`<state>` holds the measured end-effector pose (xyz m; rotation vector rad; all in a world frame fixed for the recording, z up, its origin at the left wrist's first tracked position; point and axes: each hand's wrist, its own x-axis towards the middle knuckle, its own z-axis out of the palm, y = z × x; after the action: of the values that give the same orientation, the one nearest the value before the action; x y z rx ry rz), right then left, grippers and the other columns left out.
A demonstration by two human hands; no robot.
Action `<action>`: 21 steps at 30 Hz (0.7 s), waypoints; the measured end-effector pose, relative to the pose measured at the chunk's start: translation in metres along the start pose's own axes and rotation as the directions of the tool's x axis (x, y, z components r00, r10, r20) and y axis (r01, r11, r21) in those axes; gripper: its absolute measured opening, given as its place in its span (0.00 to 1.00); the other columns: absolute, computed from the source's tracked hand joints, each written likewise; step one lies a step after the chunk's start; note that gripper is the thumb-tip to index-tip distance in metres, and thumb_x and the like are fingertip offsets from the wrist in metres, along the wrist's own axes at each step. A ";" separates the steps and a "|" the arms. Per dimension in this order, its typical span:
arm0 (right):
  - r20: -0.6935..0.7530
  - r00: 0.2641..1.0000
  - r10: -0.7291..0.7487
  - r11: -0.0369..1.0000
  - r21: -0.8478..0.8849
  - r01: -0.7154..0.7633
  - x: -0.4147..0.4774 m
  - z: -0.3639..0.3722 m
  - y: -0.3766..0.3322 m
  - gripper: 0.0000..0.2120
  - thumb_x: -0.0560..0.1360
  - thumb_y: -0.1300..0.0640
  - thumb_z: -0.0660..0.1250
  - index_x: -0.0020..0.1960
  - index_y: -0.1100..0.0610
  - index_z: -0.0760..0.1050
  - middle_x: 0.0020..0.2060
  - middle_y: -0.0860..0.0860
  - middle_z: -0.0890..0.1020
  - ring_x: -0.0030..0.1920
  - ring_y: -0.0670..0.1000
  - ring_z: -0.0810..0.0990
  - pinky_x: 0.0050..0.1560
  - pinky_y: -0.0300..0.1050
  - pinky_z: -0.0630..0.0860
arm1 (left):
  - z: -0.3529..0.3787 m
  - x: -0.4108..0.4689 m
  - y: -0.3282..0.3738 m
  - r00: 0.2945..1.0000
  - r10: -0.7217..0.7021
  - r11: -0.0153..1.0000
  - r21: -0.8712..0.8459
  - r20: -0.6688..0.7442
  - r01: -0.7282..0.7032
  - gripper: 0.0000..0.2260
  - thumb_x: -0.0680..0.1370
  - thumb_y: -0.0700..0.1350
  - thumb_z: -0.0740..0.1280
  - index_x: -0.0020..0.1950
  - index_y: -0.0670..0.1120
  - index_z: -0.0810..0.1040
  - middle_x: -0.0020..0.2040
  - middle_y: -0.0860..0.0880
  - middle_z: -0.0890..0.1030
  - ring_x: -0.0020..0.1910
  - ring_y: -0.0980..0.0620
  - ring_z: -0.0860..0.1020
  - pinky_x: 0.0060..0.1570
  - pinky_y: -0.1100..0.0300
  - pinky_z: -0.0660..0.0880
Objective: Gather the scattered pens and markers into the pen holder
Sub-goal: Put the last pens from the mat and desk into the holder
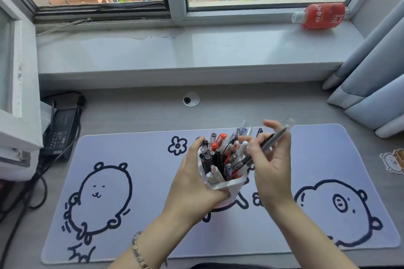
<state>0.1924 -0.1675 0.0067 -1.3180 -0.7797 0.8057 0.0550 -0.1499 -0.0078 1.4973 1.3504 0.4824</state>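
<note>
A white pen holder [235,183] is lifted and tilted above the desk mat [135,220], packed with several pens and markers [216,157]. My left hand [192,183] wraps around its left side and base. My right hand [271,159] pinches a clear pen with a dark core [274,140], held slanted, its lower tip among the pens at the holder's mouth and its cap end pointing up to the right. Part of the holder is hidden behind my left hand.
A lilac mat with cartoon animals covers the grey desk. A black power adapter [63,129] and cables lie at the left. A cable grommet [191,99] sits behind the mat, a red bottle [321,16] lies on the sill, and curtains [371,85] hang right.
</note>
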 end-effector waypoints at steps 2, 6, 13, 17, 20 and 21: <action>-0.024 1.000 0.019 1.000 0.013 -0.019 -0.004 -0.001 -0.004 0.02 0.73 0.45 0.63 0.43 0.37 0.72 0.42 0.51 0.79 0.45 0.52 0.81 0.50 0.42 0.79 | 0.000 -0.001 -0.001 1.000 -0.009 1.000 0.003 -0.001 0.009 0.44 0.55 0.50 0.73 0.66 0.68 0.57 0.62 0.56 0.75 0.59 0.55 0.76 0.59 0.54 0.75; -0.151 0.985 -0.088 0.996 -0.027 0.085 0.001 -0.006 -0.003 0.10 0.81 0.56 0.55 0.52 0.42 0.71 0.47 0.54 0.79 0.46 0.48 0.84 0.52 0.39 0.79 | -0.002 0.000 -0.003 1.000 -0.021 1.000 0.005 -0.008 0.022 0.43 0.54 0.52 0.72 0.65 0.70 0.56 0.61 0.56 0.76 0.57 0.55 0.77 0.58 0.54 0.75; 0.024 0.973 -0.228 0.963 -0.144 0.229 -0.014 -0.008 0.011 0.20 0.80 0.65 0.52 0.63 0.43 0.66 0.60 0.45 0.76 0.64 0.45 0.74 0.67 0.44 0.69 | -0.002 0.000 0.002 0.999 0.042 0.997 0.064 -0.011 -0.041 0.43 0.52 0.57 0.71 0.64 0.70 0.56 0.58 0.59 0.75 0.57 0.59 0.72 0.49 0.73 0.68; 0.241 0.901 -0.361 0.794 -0.427 0.433 -0.033 -0.004 0.023 0.19 0.78 0.63 0.53 0.69 0.60 0.65 0.69 0.54 0.67 0.73 0.47 0.60 0.73 0.43 0.59 | -0.002 -0.003 0.002 0.996 0.084 0.995 0.053 -0.015 -0.084 0.43 0.57 0.45 0.75 0.64 0.70 0.57 0.59 0.58 0.76 0.59 0.58 0.73 0.53 0.61 0.75; 0.328 0.888 -0.324 0.663 -0.591 0.460 -0.023 0.005 0.019 0.24 0.76 0.60 0.53 0.71 0.65 0.58 0.69 0.57 0.62 0.72 0.50 0.56 0.72 0.51 0.54 | -0.002 -0.003 -0.002 0.998 0.035 0.999 -0.008 -0.059 -0.036 0.41 0.57 0.50 0.76 0.60 0.74 0.58 0.56 0.62 0.77 0.54 0.69 0.74 0.50 0.64 0.75; 0.371 0.882 -0.289 0.646 -0.604 0.466 -0.020 0.009 0.017 0.24 0.76 0.59 0.53 0.70 0.66 0.59 0.69 0.56 0.63 0.72 0.50 0.57 0.72 0.51 0.54 | -0.002 -0.002 -0.005 0.997 0.007 1.000 -0.030 -0.073 -0.010 0.41 0.56 0.50 0.76 0.61 0.73 0.58 0.55 0.62 0.77 0.52 0.71 0.74 0.48 0.67 0.74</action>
<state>0.1740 -0.1786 -0.0102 -1.6223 -1.6107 0.3234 0.0503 -0.1512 -0.0102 1.4736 1.3882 0.5656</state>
